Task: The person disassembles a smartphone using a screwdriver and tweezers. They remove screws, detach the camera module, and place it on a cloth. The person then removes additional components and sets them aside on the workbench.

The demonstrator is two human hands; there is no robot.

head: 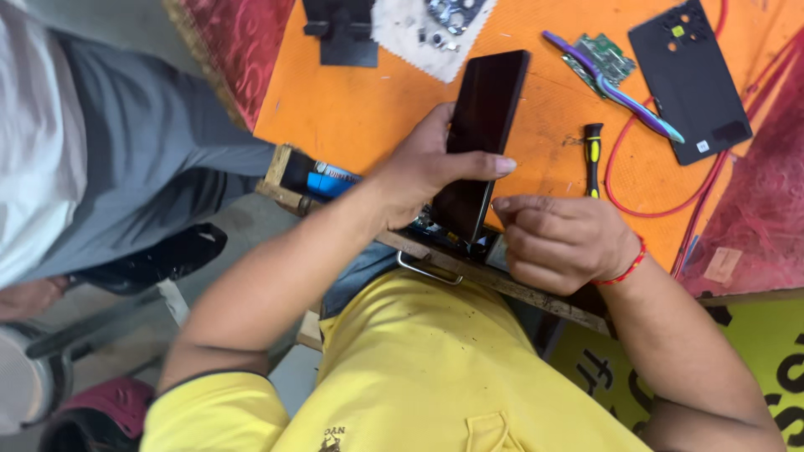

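Observation:
My left hand (pixel 423 167) grips a black smartphone (pixel 481 125), holding it upright on its edge over the near rim of the orange work mat (pixel 368 109), thumb laid across the dark screen. My right hand (pixel 561 238) is curled into a loose fist right beside the phone's lower corner, its fingertips touching the edge; a red thread band circles that wrist. Whether the right fingers pinch a small tool is hidden.
A black phone back cover (pixel 688 79), a green circuit board (pixel 605 57), a purple tool (pixel 615 88), a yellow-black screwdriver (pixel 593 155) and a red cable (pixel 645 205) lie on the mat. A white cloth with small parts (pixel 423 33) is at the back. Another person in grey trousers (pixel 126 159) stands left.

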